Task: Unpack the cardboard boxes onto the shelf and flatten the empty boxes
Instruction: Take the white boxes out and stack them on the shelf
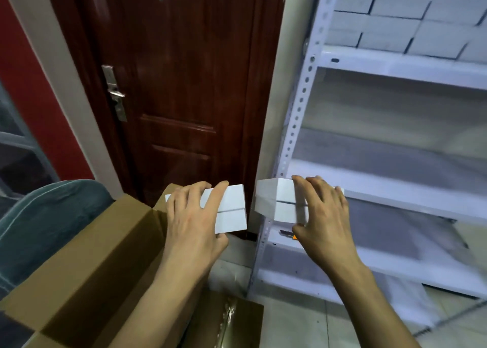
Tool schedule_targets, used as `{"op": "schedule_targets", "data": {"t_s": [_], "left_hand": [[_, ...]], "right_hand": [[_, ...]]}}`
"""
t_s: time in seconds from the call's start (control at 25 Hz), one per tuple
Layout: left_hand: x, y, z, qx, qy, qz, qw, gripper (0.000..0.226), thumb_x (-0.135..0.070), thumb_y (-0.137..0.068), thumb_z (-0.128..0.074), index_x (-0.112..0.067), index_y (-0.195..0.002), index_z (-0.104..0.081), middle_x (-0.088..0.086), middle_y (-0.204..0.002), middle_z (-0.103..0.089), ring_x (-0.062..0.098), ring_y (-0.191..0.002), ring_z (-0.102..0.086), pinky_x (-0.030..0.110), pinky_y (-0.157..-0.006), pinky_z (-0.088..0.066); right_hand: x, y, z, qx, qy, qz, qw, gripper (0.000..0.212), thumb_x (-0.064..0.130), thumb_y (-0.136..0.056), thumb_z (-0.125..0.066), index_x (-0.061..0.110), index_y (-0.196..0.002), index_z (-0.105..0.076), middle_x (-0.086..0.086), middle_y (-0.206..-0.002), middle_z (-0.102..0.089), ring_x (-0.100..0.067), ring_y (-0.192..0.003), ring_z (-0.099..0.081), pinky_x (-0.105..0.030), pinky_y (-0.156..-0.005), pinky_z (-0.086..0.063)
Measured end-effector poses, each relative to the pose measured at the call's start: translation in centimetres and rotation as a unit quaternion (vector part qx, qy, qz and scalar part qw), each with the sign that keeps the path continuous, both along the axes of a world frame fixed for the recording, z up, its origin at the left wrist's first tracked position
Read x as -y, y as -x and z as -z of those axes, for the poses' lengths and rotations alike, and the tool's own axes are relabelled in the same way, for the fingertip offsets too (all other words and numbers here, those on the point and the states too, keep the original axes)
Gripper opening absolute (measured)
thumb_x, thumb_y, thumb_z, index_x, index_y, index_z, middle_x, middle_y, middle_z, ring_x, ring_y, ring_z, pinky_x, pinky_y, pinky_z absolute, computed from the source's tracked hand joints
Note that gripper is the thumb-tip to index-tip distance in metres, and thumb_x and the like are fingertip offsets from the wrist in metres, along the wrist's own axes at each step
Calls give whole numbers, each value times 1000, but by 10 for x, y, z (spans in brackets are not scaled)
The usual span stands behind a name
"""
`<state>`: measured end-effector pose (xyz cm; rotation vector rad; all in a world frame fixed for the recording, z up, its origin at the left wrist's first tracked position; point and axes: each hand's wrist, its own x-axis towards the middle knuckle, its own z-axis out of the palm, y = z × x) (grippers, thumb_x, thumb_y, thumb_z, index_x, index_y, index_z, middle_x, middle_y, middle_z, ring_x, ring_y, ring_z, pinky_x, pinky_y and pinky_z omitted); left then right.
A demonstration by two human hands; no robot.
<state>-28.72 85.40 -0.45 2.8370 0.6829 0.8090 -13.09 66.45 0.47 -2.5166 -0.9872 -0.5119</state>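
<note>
Gripping stacked white boxes [232, 210] in left hand [192, 221], right hand [324, 216] clamping seemingly two more [279, 202], shelf [395, 192] beyond

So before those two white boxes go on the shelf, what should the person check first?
1. Left hand grips its white box: ok.
2. Right hand grips the other white box: ok.
3. The two boxes are apart, not bumping: ok.
4. Middle shelf has free room: ok.
5. Top shelf already holds stacked boxes: ok.
6. More boxes left in the brown carton: cannot tell.
</note>
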Motion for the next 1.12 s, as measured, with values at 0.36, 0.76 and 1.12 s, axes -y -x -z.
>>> {"op": "schedule_targets", "data": {"t_s": [0.36, 0.76, 1.12], "left_hand": [[98, -52, -26, 23, -37, 93, 995, 100, -26, -56, -90, -25, -144, -43, 7, -130, -46, 30, -122, -39, 53, -106, -35], [252, -102, -64, 59, -77, 145, 985, 99, -22, -52, -89, -22, -142, -47, 10, -128, -49, 35, -121, -43, 47, -108, -25], [363, -148, -114, 140, -112, 174, 968, 107, -14, -41, -92, -20, -140, -51, 10, -124, -52, 34, -116, -42, 51, -105, -34]], "right_hand": [[123, -22, -11, 43, -26, 87, 995, 98, -8, -53, -69, 26, -142, -43, -1, -133, -47, -27, -138, -37, -53, -118, -24], [294, -56, -34, 46, -17, 152, 987, 99, -4, -56, -71, 26, -146, -41, 0, -137, -45, -26, -140, -37, -53, -121, -23], [413, -83, -83, 102, -56, 184, 976, 96, 1, -53, -79, 29, -139, -47, 4, -130, -49, -20, -123, -40, -51, -113, -32]]}}
